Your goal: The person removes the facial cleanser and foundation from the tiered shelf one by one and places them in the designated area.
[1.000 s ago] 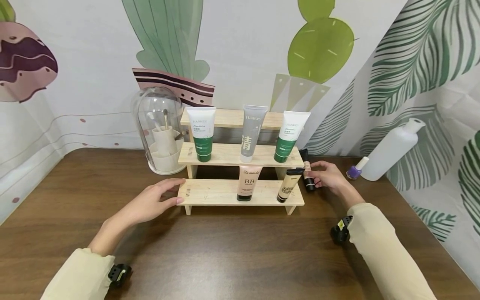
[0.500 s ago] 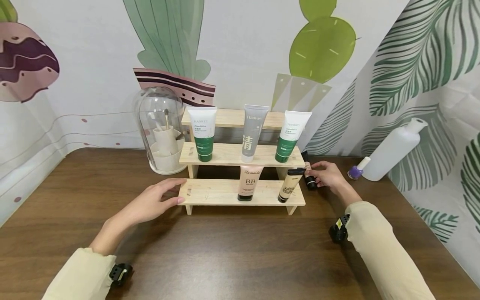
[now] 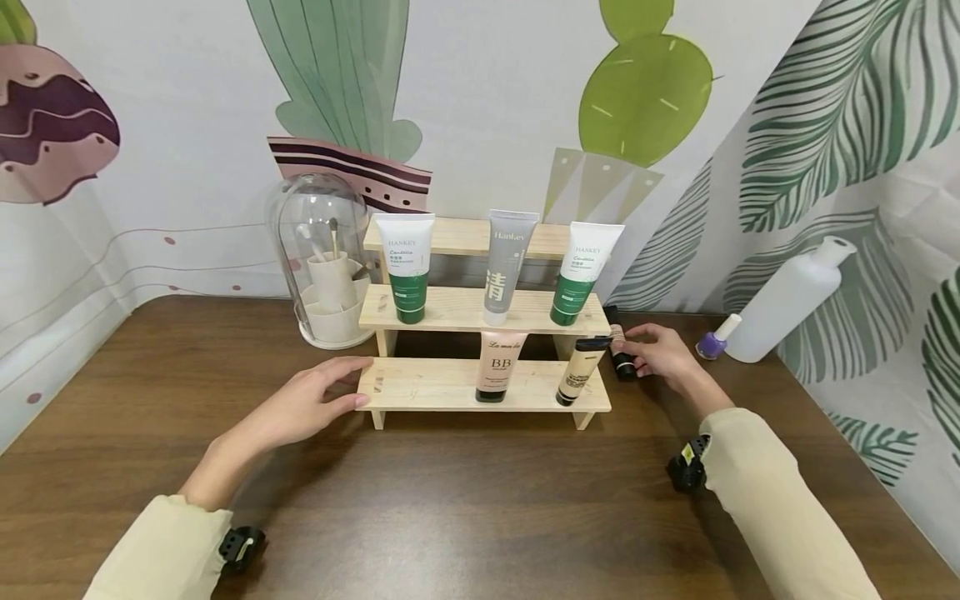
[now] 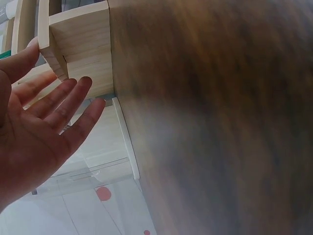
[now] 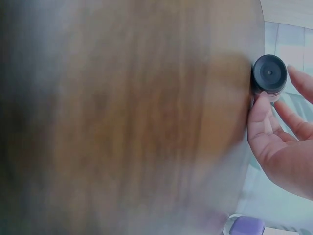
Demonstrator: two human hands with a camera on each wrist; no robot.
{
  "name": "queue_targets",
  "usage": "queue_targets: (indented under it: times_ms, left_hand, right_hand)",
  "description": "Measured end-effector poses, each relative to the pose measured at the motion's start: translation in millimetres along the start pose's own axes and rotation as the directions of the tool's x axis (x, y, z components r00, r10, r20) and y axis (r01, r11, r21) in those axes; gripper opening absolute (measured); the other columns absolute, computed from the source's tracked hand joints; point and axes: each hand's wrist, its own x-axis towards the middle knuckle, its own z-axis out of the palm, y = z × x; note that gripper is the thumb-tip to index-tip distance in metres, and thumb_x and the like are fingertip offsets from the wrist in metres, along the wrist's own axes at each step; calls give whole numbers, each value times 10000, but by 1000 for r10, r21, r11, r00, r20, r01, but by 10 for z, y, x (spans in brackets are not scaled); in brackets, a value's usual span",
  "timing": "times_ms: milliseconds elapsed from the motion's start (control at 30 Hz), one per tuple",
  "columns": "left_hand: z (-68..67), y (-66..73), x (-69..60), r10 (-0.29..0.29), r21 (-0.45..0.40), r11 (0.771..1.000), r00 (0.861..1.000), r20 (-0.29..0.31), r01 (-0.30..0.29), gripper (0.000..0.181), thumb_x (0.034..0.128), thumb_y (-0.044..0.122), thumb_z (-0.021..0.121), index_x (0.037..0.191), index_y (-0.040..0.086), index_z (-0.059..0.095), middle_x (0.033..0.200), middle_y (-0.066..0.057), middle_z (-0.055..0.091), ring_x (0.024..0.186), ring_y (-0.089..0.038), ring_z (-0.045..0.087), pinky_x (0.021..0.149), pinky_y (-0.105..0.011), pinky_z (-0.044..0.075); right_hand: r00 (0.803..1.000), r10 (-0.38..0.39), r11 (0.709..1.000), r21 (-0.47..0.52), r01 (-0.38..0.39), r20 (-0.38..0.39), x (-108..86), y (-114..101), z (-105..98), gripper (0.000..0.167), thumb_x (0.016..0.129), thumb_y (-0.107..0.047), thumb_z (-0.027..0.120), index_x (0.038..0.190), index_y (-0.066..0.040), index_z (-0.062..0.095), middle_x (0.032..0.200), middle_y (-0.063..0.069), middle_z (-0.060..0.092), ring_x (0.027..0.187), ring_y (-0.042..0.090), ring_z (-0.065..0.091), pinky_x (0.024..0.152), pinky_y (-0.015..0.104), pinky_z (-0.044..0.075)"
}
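Observation:
At the left end of the wooden stand's lower shelf (image 3: 427, 385), my left hand (image 3: 307, 404) touches the board's edge with relaxed fingers; the left wrist view shows the thumb and a fingertip of this hand (image 4: 39, 132) at the board's end. Beside the stand's right side, my right hand (image 3: 663, 354) holds a black-capped tube (image 3: 624, 365) lying on the table between thumb and fingers. Its round black cap (image 5: 269, 72) faces the right wrist view, above the hand (image 5: 288, 152). A BB tube (image 3: 498, 367) and a gold tube (image 3: 580, 373) stand on the lower shelf.
Two green-and-white tubes (image 3: 410, 292) (image 3: 574, 296) and a grey tube (image 3: 506, 267) stand on the middle shelf. Left of the stand is a glass dome (image 3: 321, 250) over brushes. A purple nail polish bottle (image 3: 711, 345) and a white bottle (image 3: 787, 300) are at the right.
The black-capped tube has moved very slightly at its near end, and my right wrist has shifted a little to the right. My left hand stays where it was.

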Motion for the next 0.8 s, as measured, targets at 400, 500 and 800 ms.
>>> queue_targets:
  times_ms: [400,500,800]
  left_hand:
    - [1,-7,-5,16,5,1000,1000,-3,-16,468,877,142,619,1276,-51,471,1219,-211,527,1028,-325,566,842,-477,454]
    - [3,-12,-3,20,9,1000,1000,-5,-20,466,876,144,621,1274,-49,474,1221,-211,525,1029,-325,566,840,-476,455]
    - [2,-14,-6,19,18,1000,1000,-8,-19,471,878,160,620,1276,-46,474,1218,-206,528,1029,-314,568,848,-473,451]
  right_hand:
    - [999,-27,999,-32,28,42,-102,73,-110,498,886,-162,604,1240,117,391,771,48,537,618,101,525,600,302,535]
    - [998,-28,999,-37,30,56,-138,82,-142,512,883,-165,611,1244,117,383,797,48,538,624,110,533,606,308,537]
    - [996,-27,997,-75,34,90,-248,92,-229,560,874,-188,625,1260,124,366,904,123,564,667,161,593,628,321,538]
